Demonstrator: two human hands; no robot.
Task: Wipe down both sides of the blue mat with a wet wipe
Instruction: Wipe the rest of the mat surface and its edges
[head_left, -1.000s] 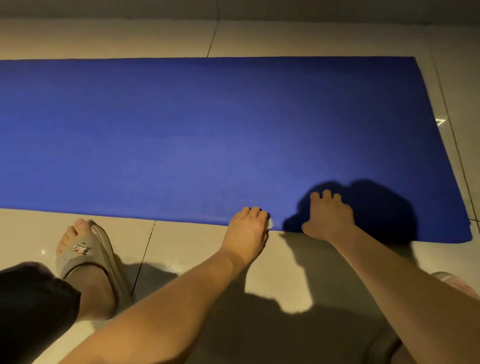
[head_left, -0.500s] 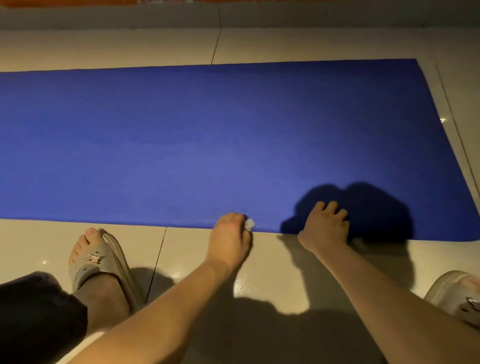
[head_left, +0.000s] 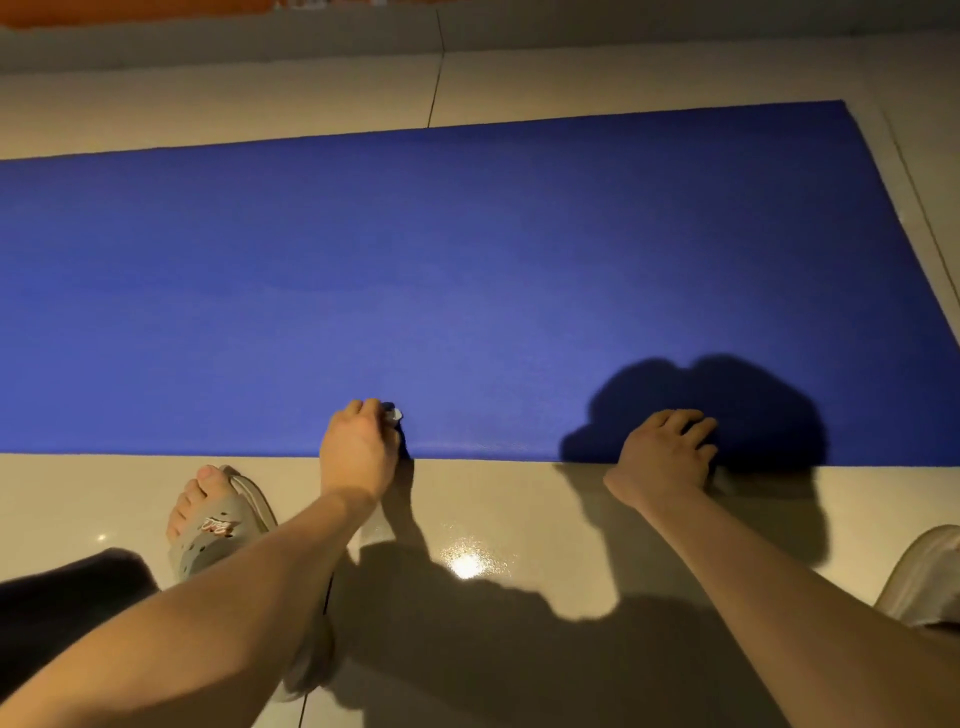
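The blue mat (head_left: 467, 270) lies flat on the tiled floor and runs out of view on the left. My left hand (head_left: 358, 452) sits at the mat's near edge with its fingers curled round a small white wet wipe (head_left: 395, 415), of which only a corner shows. My right hand (head_left: 665, 457) is further right on the same edge. Its fingers curl over the mat's edge, and its thumb is hidden. A dark shadow falls on the mat behind this hand.
My left foot in a grey slipper (head_left: 218, 525) stands just short of the mat, and my right slipper (head_left: 924, 577) shows at the right border. Beige floor tiles (head_left: 493, 519) surround the mat. A wall base (head_left: 208, 47) runs along the far side.
Both hands have drawn back to the mat's near edge and their fingers have curled. The left hand with the wipe has slid left along the edge.
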